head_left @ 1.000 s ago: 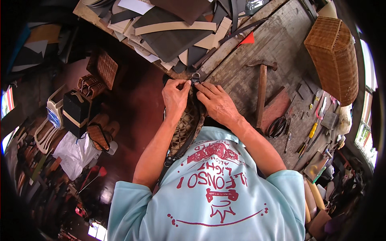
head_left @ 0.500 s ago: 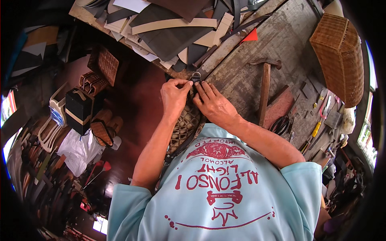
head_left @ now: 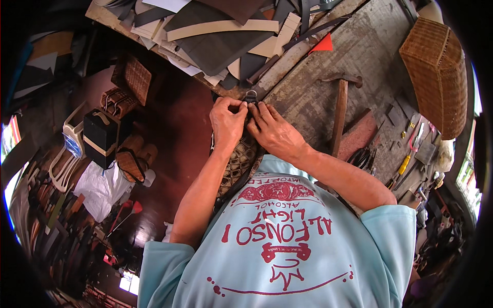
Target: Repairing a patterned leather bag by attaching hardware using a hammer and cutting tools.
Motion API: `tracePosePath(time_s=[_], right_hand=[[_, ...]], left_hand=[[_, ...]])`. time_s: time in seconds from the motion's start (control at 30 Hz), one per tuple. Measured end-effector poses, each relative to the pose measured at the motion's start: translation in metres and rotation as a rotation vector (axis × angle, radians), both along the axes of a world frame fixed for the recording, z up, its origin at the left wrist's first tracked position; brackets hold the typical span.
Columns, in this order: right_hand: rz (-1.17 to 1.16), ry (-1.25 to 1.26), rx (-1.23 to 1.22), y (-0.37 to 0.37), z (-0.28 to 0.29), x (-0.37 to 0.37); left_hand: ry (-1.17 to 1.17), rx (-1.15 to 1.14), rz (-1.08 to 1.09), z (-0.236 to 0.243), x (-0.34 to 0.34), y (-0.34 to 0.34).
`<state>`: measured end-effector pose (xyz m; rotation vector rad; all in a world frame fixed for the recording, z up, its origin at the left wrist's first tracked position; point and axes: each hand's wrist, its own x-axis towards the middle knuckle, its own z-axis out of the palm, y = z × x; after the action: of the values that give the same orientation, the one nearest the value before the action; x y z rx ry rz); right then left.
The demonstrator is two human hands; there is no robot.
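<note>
Woven patterned strap (head_left: pixel 239 164) runs from the lap up to the workbench (head_left: pixel 328 77) edge, its metal buckle (head_left: pixel 250 96) end pointing away. Left hand (head_left: pixel 227 123) and right hand (head_left: pixel 275 131) both pinch it beside the buckle.

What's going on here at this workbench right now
A person in a light blue shirt is working at the edge of a worn wooden workbench. The left hand and right hand pinch a small metal buckle together, attached to a patterned strap that hangs toward the lap. A hammer lies just right of the hands, a pile of cut sheet pieces sits behind, and a wicker basket stands at the far right.
</note>
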<state>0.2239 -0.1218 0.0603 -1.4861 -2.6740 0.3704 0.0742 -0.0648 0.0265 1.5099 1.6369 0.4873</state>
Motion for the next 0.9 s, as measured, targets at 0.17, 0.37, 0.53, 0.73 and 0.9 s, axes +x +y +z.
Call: tracePosePath(time_s=[0.17,0.37,0.53,0.73,0.9], right_hand=[[0.002,-0.06,-0.016,0.001,0.001,-0.004],[0.027,-0.082,0.011,0.001,0.0,-0.005],[-0.003,-0.017,-0.005,0.004,0.0,-0.001],[-0.472,0.434,-0.064,-0.012,0.01,0.036],[-0.745,0.072,0.093,-0.045,-0.004,0.065]], left_hand=[[-0.043,-0.183,0.006,0.003,-0.005,0.01],[-0.031,-0.227,-0.073,0.01,-0.009,0.022],[0.007,-0.145,-0.099,0.005,-0.005,0.018],[-0.041,-0.069,-0.086,-0.002,-0.009,0.0],[0.125,0.096,-0.21,0.008,-0.007,-0.009]])
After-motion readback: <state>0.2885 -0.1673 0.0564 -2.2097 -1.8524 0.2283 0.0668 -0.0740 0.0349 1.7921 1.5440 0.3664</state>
